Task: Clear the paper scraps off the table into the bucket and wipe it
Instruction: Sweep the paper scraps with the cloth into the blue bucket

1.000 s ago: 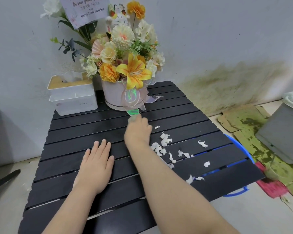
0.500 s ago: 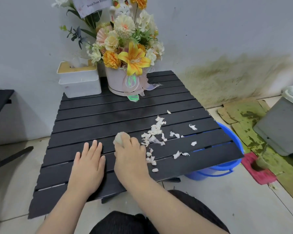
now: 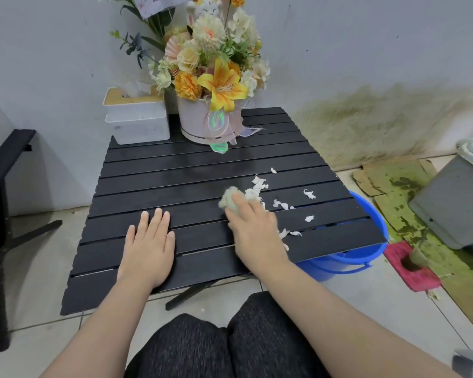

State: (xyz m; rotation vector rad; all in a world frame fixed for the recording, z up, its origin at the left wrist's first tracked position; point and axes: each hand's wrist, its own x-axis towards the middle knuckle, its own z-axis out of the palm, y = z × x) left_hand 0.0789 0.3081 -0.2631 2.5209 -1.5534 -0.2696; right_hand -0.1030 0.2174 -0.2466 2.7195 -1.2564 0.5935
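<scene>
A white tissue box (image 3: 137,118) and a potted flower arrangement (image 3: 216,77) stand at the far edge of the bench (image 3: 189,181), well apart from the paper scraps (image 3: 257,186), which lie strewn on its right side. The right grip (image 3: 253,230) is curled round a crumpled pale wad (image 3: 230,201), touching the scraps. The left grip (image 3: 149,246) lies flat, fingers straight, holding nothing. The blue bucket (image 3: 377,216) sits on the floor under the bench's right edge. The bench is of black slats. It stands on a tiled floor (image 3: 339,309) by a green-stained wall (image 3: 380,126), with a grey bin (image 3: 453,203) and cardboard (image 3: 393,181) to the right.
</scene>
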